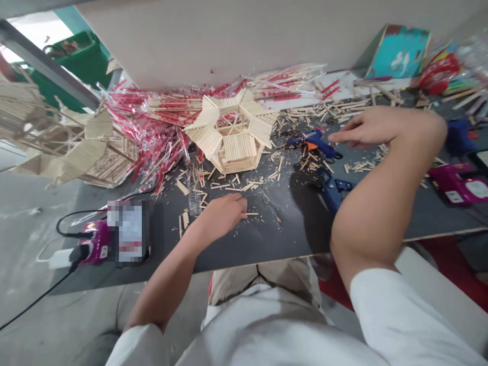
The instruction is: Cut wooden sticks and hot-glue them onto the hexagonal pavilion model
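item: left hand (pixel 225 214), low over the dark tabletop (pixel 292 236), fingers curled beside a short stick (pixel 252 214); we cannot tell whether they pinch it or only rest next to it.

item: right hand (pixel 371 127), hanging above the litter, index finger stretched out, the others loosely bent, nothing seen in its grasp; its fingertip is just beside the blue glue gun (pixel 316 142), contact unclear to us.

item: stick model (pixel 239 147), star-like, hollow in the middle, standing on the tabletop beyond the left hand, between the wrapped red sticks (pixel 163 117) and the glue gun.

item: blue hand tool (pixel 332 190), nearer the edge than the glue gun.

item: clear ruler (pixel 194 190), beyond the left wrist, among loose offcuts (pixel 183 188).

hazards, as we judge them: a heated nozzle, carelessly turned, could burn fingers or melt wrapping; a hasty sweep of the gun could knock the model's panels; offcuts could cling to wet glue; a snagged cable could drag the purple socket (pixel 97 241) off its corner.
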Tool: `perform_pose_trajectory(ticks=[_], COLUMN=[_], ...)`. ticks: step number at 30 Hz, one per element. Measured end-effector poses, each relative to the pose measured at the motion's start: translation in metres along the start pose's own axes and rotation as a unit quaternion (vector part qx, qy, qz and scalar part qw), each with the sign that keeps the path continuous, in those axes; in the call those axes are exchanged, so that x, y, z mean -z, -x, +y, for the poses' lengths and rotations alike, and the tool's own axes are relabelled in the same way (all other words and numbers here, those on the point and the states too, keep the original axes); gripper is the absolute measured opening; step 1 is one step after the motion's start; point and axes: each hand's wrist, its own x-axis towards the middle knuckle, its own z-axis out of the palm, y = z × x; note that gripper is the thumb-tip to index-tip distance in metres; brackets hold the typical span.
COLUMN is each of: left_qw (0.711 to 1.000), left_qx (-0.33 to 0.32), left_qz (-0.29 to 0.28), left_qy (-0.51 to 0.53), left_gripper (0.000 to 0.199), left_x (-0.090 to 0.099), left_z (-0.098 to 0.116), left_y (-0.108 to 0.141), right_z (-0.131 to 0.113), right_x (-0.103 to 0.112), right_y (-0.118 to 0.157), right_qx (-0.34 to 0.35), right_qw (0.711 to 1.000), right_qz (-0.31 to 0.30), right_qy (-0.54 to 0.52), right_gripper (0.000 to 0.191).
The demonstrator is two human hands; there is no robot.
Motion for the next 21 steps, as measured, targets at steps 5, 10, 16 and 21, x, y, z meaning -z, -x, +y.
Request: perform_pose_trajectory(ticks=[5,10,16,21], left_qw=[0.989,0.994,0.998,0.994], left_qx=[0.054,0.048,0.043,0.011], left_qz=[0.125,0.045,-0.006,0.068], left_qy=[0.051,0.083,0.054,0.089], left_gripper=[0.024,0.012,0.018,0.016], left_x=[0.020,0.021,0.011,0.018], left_z=[-0.041,-0.066,-0.058,-0.047], left_y=[0.017,0.026,0.021,0.017], right_z=[-0.020,-0.032,-0.029,-0.030], right_x=[0.013,0.020,0.024,0.023], right_y=[0.018,0.031,0.036,0.047], right_qx=[-0.044,-0.054,0.004,0.061], right_qw=[0.998,0.998,1.000,0.997], right_qz=[-0.044,-0.016,0.002,0.042], right_qy=[-0.006,-0.008,0.028,0.032], right_gripper=[0.042,0.039,0.038,0.026])
